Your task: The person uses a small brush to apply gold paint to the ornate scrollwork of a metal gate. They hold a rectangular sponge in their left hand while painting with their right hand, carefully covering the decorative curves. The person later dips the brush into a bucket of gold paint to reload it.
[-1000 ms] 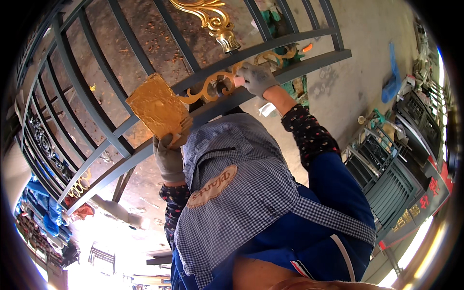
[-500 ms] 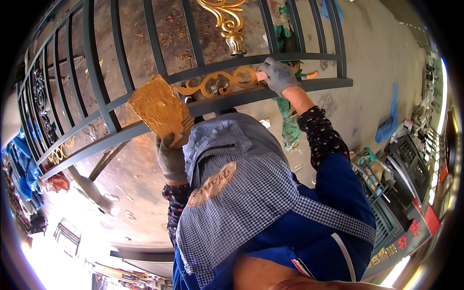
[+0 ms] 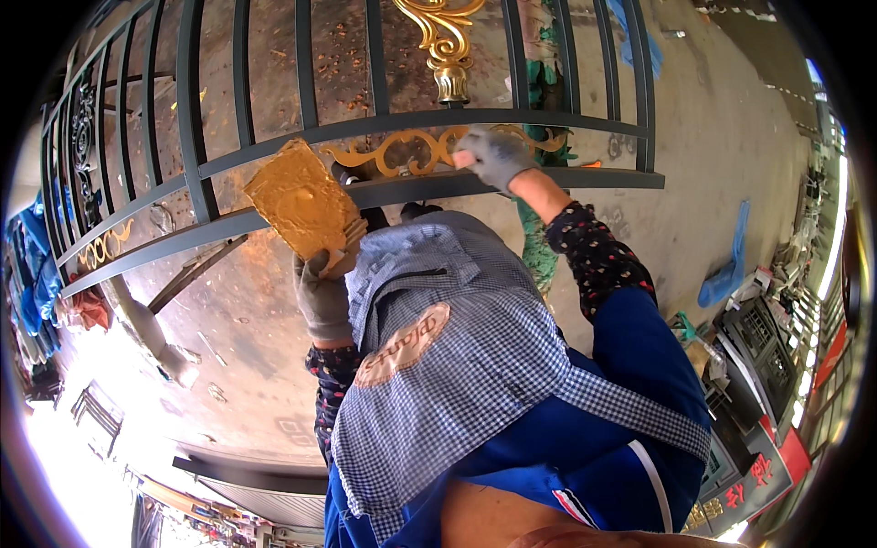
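Head view: just the one angle, looking down over the checked apron [image 3: 457, 365].
Left hand [image 3: 324, 301]: gloved, fingers clamped on the near end of a board [image 3: 300, 203] smeared thick with gold paint. Something ridged by the thumb, too unclear for me to name.
Right hand [image 3: 501, 160]: gloved, fingers curled in, seems to be pinching a small pinkish pad [image 3: 464, 159]. Bit blurry, so can't tell if it's touching the metal.
Gold scroll [image 3: 399, 153]: sits between the two lower rails of the dark railing [image 3: 512, 184], partly hidden by the right fingers, peeking out on both sides of them.
Big gold ornament [image 3: 452, 84]: beyond the right fingers, among the upright bars.
Floor stuff: green cloth [image 3: 537, 242] on the near side of the right fingers, blue thing [image 3: 728, 274] well off to their right.
Paint step: my read is dabbing gold along the scroll, with the board handy as a palette.
Next dab: I'd say it calls for a light touch on the raised curls, keeping the pad off the dark rails and the board steady.
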Available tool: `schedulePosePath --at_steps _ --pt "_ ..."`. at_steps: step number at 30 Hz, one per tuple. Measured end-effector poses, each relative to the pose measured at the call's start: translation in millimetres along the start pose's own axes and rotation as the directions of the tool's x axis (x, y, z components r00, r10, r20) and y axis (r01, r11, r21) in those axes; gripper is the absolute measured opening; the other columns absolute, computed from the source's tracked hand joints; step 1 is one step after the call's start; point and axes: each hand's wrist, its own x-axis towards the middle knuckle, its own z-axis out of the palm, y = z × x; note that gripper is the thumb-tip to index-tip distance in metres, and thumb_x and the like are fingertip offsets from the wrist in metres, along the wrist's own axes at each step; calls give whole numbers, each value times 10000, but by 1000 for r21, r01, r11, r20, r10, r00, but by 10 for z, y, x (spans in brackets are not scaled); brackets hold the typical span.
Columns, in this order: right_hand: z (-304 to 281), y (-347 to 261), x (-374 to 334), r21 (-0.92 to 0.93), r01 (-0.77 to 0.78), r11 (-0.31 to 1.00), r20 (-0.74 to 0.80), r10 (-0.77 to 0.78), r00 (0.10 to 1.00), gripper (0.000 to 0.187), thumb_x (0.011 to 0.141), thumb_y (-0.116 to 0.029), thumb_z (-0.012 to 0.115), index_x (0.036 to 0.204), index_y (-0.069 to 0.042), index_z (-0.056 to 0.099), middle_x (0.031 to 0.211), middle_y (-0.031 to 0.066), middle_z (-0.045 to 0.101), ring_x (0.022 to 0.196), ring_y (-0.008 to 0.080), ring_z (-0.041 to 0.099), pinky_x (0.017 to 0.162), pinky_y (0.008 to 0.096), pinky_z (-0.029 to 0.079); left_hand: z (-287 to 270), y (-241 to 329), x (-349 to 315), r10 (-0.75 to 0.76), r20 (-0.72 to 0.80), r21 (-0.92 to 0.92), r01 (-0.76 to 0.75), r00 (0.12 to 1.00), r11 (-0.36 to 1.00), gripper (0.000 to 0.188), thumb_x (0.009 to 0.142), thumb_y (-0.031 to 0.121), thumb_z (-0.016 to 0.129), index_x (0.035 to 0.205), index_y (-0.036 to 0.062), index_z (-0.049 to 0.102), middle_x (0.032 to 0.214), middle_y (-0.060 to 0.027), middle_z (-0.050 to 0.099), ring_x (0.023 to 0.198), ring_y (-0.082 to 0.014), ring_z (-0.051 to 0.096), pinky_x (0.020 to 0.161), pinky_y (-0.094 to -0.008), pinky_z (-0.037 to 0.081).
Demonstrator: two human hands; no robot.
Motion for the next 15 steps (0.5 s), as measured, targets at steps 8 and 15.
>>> schedulePosePath --at_steps 8,15 --pt "-23 23 141 -378 375 846 273 -285 919 181 828 -148 635 1003 -159 680 1119 44 587 1046 243 626 849 391 527 34 -60 -29 -10 25 -40 11 1000 999 467 879 102 575 1319 -40 504 1288 -153 578 1192 -267 575 1029 -362 457" --pt "-241 336 96 -549 409 729 268 -310 912 156 784 -200 691 930 -148 707 1078 51 585 1040 250 620 796 361 522 32 -130 -12 5 26 -63 -3 1000 998 474 883 108 586 1327 -34 502 1286 -152 582 1191 -265 579 1027 -360 462"
